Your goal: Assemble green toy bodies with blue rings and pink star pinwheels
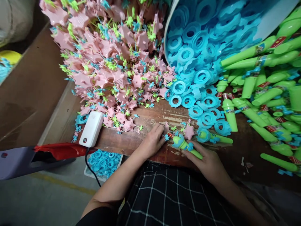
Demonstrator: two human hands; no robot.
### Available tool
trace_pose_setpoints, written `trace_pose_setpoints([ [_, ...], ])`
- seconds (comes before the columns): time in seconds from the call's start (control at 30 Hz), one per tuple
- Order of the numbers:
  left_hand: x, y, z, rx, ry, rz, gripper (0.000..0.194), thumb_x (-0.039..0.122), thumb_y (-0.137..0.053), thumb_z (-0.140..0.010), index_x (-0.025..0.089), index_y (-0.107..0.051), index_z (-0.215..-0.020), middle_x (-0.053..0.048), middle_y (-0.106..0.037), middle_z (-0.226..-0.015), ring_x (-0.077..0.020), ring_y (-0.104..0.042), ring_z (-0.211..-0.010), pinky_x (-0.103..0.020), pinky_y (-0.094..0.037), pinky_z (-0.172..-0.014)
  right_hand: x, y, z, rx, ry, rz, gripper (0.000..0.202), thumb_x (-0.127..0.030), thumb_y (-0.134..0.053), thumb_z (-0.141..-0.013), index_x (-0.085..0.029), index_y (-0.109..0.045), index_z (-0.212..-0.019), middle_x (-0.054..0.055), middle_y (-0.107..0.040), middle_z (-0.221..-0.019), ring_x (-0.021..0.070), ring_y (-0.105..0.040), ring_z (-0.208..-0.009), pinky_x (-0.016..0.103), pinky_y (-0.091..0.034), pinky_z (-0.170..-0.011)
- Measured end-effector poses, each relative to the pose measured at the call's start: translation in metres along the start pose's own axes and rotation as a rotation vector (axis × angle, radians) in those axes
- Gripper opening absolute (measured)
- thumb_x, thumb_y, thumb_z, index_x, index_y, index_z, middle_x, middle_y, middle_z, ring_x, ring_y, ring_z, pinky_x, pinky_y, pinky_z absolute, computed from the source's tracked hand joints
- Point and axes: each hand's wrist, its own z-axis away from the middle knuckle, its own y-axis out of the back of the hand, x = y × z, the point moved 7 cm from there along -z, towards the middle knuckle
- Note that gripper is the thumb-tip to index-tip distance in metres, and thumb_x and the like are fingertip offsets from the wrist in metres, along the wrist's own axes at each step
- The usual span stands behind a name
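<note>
My right hand (pixel 207 160) is wrapped round the lower part of a green toy stick (pixel 182 143), which lies tilted above the table's front edge with a blue ring round its upper part. My left hand (pixel 152 141) is closed near the head end of that stick, beside a small red piece (pixel 170 135); what its fingers hold is too small to make out. Just behind the hands lies a pink star piece (pixel 188 131) with small green and blue figures. Another green stick (pixel 222 138) with a blue ring rests right of it.
Pink star pieces (pixel 119 78) are heaped at the back left. Blue rings (pixel 202 77) spill from a white tub (pixel 166 37). Green sticks (pixel 254 113) pile up at right. A white power bank (pixel 91 128) with a black cable lies left; a ring-filled crate (pixel 105 163) stands below.
</note>
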Motion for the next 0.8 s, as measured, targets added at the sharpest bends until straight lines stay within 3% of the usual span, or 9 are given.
trace_pose_setpoints([
  [0.1,-0.001,0.002,-0.002,0.010,0.007,0.029,0.026,0.002,-0.054,-0.089,0.022,-0.037,-0.085,0.000,-0.047,-0.090,-0.0146,-0.047,-0.082,-0.026,-0.040,-0.074,-0.013,0.012,-0.005,0.049,0.129,0.156,0.035,-0.047,-0.060,-0.099,-0.018,-0.067,-0.119,0.005,-0.079,-0.097,0.0217,-0.077,-0.079,0.028,-0.056,-0.067],
  [0.23,-0.001,0.005,-0.005,0.016,0.018,0.073,0.030,-0.001,-0.055,-0.084,0.022,-0.036,-0.083,0.000,-0.045,-0.089,-0.0146,-0.045,-0.082,-0.025,-0.039,-0.073,-0.020,0.008,-0.002,0.070,0.291,0.292,0.032,-0.035,-0.058,-0.102,-0.014,-0.062,-0.125,0.010,-0.077,-0.111,0.0236,-0.077,-0.087,0.031,-0.057,-0.073],
  [0.5,-0.004,0.007,-0.007,0.016,0.069,0.110,0.032,-0.002,-0.056,-0.082,0.022,-0.035,-0.081,0.001,-0.043,-0.087,-0.0140,-0.044,-0.079,-0.025,-0.036,-0.070,0.001,-0.011,0.003,0.027,0.180,0.177,0.030,-0.033,-0.059,-0.102,-0.016,-0.059,-0.126,0.009,-0.078,-0.107,0.0209,-0.077,-0.089,0.026,-0.058,-0.072],
  [0.8,-0.005,0.006,-0.007,0.006,0.061,0.091,0.033,-0.005,-0.054,-0.080,0.022,-0.034,-0.082,0.001,-0.044,-0.089,-0.0145,-0.045,-0.082,-0.025,-0.038,-0.073,0.005,-0.009,0.000,-0.008,0.195,0.171,0.031,-0.035,-0.056,-0.103,-0.016,-0.058,-0.126,0.011,-0.077,-0.110,0.0227,-0.077,-0.093,0.027,-0.060,-0.075],
])
